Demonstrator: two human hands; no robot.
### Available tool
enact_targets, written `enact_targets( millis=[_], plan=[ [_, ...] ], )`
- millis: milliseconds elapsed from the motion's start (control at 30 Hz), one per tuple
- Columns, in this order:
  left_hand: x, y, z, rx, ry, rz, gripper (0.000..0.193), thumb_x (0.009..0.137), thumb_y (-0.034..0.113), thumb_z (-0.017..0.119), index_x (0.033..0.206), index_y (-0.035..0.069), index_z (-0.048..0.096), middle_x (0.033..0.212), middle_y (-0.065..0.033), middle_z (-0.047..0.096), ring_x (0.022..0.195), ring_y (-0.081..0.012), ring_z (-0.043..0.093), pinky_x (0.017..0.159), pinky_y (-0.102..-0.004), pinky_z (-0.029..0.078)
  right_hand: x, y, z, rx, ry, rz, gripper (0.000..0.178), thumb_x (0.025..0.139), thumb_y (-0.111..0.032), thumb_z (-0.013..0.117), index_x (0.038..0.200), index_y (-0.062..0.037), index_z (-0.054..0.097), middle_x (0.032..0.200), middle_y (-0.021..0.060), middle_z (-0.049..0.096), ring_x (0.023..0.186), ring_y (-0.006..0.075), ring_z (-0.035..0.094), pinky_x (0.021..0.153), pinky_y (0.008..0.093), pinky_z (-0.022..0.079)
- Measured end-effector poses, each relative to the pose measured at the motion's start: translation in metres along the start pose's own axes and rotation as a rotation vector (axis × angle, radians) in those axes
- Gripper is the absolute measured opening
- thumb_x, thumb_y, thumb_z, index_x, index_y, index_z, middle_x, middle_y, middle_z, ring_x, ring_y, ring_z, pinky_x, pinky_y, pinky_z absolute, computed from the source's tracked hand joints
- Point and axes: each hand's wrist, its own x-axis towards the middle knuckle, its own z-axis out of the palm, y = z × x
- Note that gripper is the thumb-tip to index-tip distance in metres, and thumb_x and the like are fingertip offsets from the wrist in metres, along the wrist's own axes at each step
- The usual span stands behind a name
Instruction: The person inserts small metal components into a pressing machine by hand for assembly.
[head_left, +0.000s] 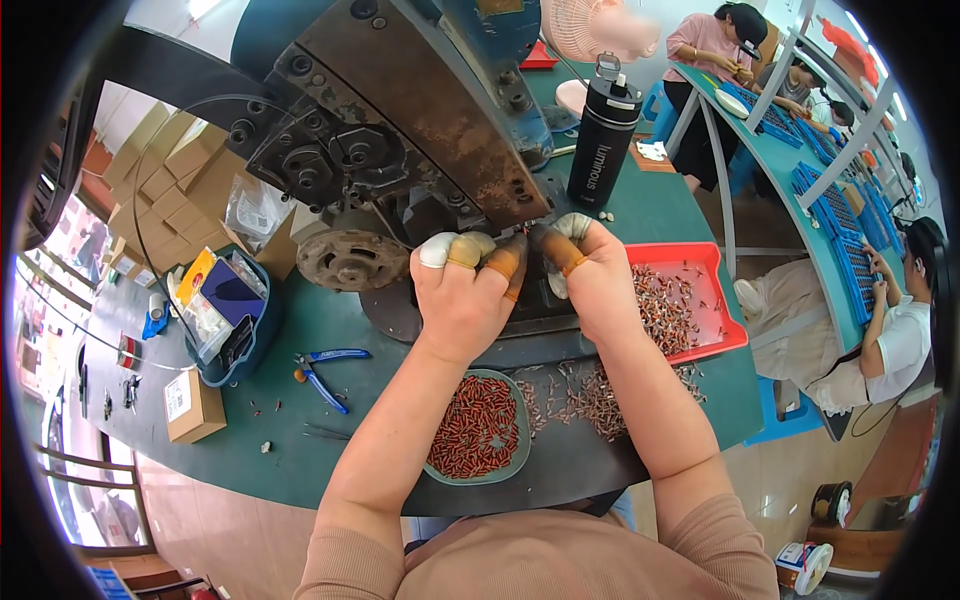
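Both my hands meet at the head of a dark metal press [430, 110], their fingers capped with white and brownish finger cots. My left hand [462, 300] is closed, its fingertips pinched together just under the press's lower end. From the right, my right hand [597, 282] comes in with thumb and finger pinched at the same spot. What either hand holds is too small and covered to make out. Below my forearms stands a green bowl [524, 440] of small red-brown cylindrical parts [470, 425]. A pile of loose metal pieces [602, 402] lies beside it.
A red tray [722, 318] of small parts sits right of my right forearm. Behind it stands a black bottle [604, 140]. Blue-handled pliers [330, 375], a small carton [194, 406] and a filled blue basket [262, 325] are at left. Other people work at a bench on the right.
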Motion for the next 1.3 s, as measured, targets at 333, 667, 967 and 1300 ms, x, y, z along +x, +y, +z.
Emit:
enact_targets(
  millis=[333, 667, 967, 1300],
  plan=[
    [0.0, 0.002, -0.022, 0.013, -0.009, -0.004, 0.025, 0.065, 0.015, 0.079, 0.089, 0.018, 0.07, 0.089, 0.0002, 0.056, 0.086, -0.021, 0.054, 0.077, -0.037, 0.038, 0.003, 0.013, 0.007, -0.068, -0.068, -0.279, 0.004, 0.091, -0.006, 0.063, 0.088, -0.0076, 0.061, 0.069, -0.0067, 0.056, 0.054, 0.0006, 0.042, 0.047, 0.0193, 0.03],
    [-0.046, 0.026, -0.113, -0.263, -0.691, -0.412, 0.034, 0.067, 0.014, 0.08, 0.098, 0.008, 0.067, 0.098, -0.011, 0.057, 0.094, -0.0327, 0.052, 0.081, -0.0415, 0.038, -0.038, -0.019, -0.019, -0.359, -0.138, -0.404, 0.009, 0.086, -0.007, 0.068, 0.09, -0.0061, 0.06, 0.082, -0.0039, 0.059, 0.071, 0.0031, 0.053, 0.061, 0.0183, 0.041],
    [-0.069, 0.045, -0.106, -0.194, -0.825, -0.375, 0.028, 0.069, 0.018, 0.081, 0.092, 0.008, 0.068, 0.1, -0.0077, 0.057, 0.099, -0.0284, 0.049, 0.091, -0.0409, 0.032, -0.104, 0.001, -0.119, -0.687, 0.227, -0.144, 0.008, 0.091, -0.012, 0.066, 0.092, -0.0058, 0.062, 0.071, -0.006, 0.054, 0.059, 0.0015, 0.044, 0.051, 0.0186, 0.032],
    [-0.07, 0.039, -0.12, -0.246, -0.715, -0.469, 0.012, 0.074, 0.01, 0.075, 0.085, 0.01, 0.07, 0.093, -0.0048, 0.059, 0.092, -0.0254, 0.051, 0.089, -0.0379, 0.032, -0.122, 0.032, -0.057, -0.595, -0.079, -0.041, 0.01, 0.088, -0.009, 0.068, 0.095, -0.0044, 0.063, 0.076, -0.0025, 0.06, 0.06, 0.0041, 0.052, 0.053, 0.0204, 0.043]
  ],
)
